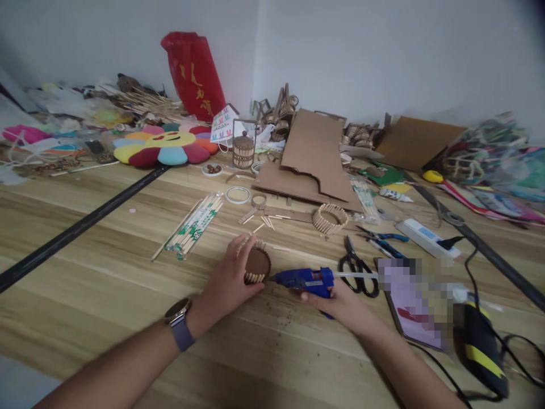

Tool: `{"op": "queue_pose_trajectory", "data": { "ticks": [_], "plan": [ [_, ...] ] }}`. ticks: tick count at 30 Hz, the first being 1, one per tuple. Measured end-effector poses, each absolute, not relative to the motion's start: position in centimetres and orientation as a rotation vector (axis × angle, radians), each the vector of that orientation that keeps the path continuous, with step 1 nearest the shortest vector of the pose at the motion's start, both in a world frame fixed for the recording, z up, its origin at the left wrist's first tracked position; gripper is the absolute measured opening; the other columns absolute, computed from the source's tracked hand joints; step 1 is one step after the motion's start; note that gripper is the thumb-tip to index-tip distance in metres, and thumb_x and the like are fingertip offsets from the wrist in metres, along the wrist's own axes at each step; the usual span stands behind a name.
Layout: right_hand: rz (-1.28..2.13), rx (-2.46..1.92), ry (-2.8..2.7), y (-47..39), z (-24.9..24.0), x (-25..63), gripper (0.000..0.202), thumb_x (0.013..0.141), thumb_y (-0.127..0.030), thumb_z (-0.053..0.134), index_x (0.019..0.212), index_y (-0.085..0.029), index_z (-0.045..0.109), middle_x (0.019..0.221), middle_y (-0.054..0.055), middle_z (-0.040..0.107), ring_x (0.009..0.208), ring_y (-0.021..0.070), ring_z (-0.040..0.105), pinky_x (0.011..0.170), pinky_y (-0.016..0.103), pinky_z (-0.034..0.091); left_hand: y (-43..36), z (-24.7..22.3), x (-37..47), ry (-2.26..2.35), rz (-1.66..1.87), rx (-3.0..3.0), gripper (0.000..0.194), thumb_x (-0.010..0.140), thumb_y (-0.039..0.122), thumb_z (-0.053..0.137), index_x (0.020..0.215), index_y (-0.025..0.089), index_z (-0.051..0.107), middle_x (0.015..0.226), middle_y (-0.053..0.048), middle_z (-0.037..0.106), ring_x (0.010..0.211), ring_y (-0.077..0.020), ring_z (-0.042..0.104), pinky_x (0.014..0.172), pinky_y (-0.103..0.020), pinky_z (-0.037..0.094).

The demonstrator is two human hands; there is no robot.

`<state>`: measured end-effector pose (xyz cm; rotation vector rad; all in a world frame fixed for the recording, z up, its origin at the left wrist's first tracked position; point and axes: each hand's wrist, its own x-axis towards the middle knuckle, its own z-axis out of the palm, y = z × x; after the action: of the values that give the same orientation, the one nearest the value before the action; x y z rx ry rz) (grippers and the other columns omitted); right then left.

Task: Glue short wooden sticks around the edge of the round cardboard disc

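Observation:
My left hand point(233, 267) is closed round the left side of a small round basket point(258, 262) with a brown cardboard base and short wooden sticks along its rim. Part of the basket is hidden behind the fingers. My right hand point(336, 301) grips a blue glue gun point(304, 278) whose nozzle points left at the basket's lower right edge. A clear glue stick point(355, 275) sticks out of the gun's back. Short loose sticks point(267, 222) lie just beyond the basket, near a larger stick ring point(330, 219).
Black scissors point(356, 267), pliers point(383, 236), a phone point(411, 307) and a white power strip point(428, 237) lie to the right. Packaged sticks point(196, 226) are at left. Cut cardboard point(313, 150), a finished lidded basket point(243, 152) and a flower cushion point(168, 146) stand farther back.

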<state>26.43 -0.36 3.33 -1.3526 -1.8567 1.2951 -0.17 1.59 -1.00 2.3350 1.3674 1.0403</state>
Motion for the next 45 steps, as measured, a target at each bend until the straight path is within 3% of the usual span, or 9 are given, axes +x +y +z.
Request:
{"op": "queue_pose_trajectory", "data": {
  "ticks": [4,10,14,23,27,33,45],
  "plan": [
    [1.25,-1.374,-1.873,-0.64,3.32,26.34,0.048,0.085,-0.06,0.067,0.112,-0.022,0.077,0.101,0.005,0.079,0.089,0.025,0.071,0.087,0.038,0.058,1.52,-0.94,-0.27,1.359,1.009,2.329,0.115,0.071,0.013,0.084,0.158,0.031,0.011,0.152,-0.017,0.042,0.143,-0.0389,0.042,0.115,-0.063,0.041],
    [1.203,-1.3,-2.009,-0.61,3.32,26.25,0.058,0.089,-0.067,0.061,0.122,-0.022,0.075,0.12,0.009,0.077,0.113,0.0305,0.07,0.103,0.047,0.054,1.49,-0.89,-0.41,1.348,1.009,2.324,0.117,0.072,0.012,0.084,0.159,0.033,0.009,0.152,-0.016,0.041,0.143,-0.0376,0.042,0.115,-0.061,0.042],
    [1.195,-1.282,-2.054,-0.77,3.07,26.17,0.059,0.091,-0.065,0.059,0.127,-0.021,0.073,0.122,0.01,0.077,0.113,0.0313,0.071,0.103,0.047,0.055,1.55,-0.77,-0.37,1.358,1.017,2.317,0.118,0.071,0.012,0.085,0.159,0.033,0.009,0.152,-0.015,0.041,0.143,-0.0382,0.042,0.115,-0.062,0.04],
    [1.093,-1.303,-2.079,-1.09,2.55,26.02,0.048,0.091,-0.059,0.063,0.118,-0.022,0.077,0.116,0.01,0.079,0.104,0.0304,0.073,0.094,0.044,0.059,1.65,-1.09,-0.42,1.355,1.027,2.316,0.114,0.072,0.013,0.082,0.159,0.033,0.011,0.153,-0.016,0.041,0.144,-0.0387,0.042,0.116,-0.064,0.039],
    [1.081,-1.305,-2.069,-1.2,2.47,25.83,0.049,0.091,-0.06,0.062,0.116,-0.021,0.076,0.117,0.01,0.078,0.107,0.0304,0.072,0.096,0.044,0.058,1.68,-1.13,-0.38,1.35,1.038,2.323,0.114,0.071,0.013,0.083,0.158,0.031,0.012,0.152,-0.016,0.043,0.143,-0.0388,0.043,0.115,-0.064,0.04],
    [1.045,-1.334,-2.089,-1.29,2.42,25.67,0.053,0.091,-0.065,0.059,0.11,-0.019,0.077,0.104,0.011,0.08,0.096,0.0294,0.074,0.087,0.042,0.06,1.62,-1.17,-0.32,1.358,1.043,2.303,0.112,0.071,0.012,0.083,0.158,0.031,0.016,0.153,-0.015,0.042,0.143,-0.0375,0.042,0.116,-0.062,0.04],
    [1.085,-1.323,-2.049,-1.42,2.48,25.57,0.054,0.09,-0.066,0.06,0.114,-0.021,0.076,0.113,0.011,0.079,0.103,0.0313,0.073,0.094,0.045,0.059,1.67,-1.28,-0.39,1.366,1.025,2.306,0.11,0.072,0.012,0.082,0.157,0.031,0.016,0.152,-0.016,0.042,0.143,-0.0384,0.043,0.115,-0.063,0.041]
  ]
}}
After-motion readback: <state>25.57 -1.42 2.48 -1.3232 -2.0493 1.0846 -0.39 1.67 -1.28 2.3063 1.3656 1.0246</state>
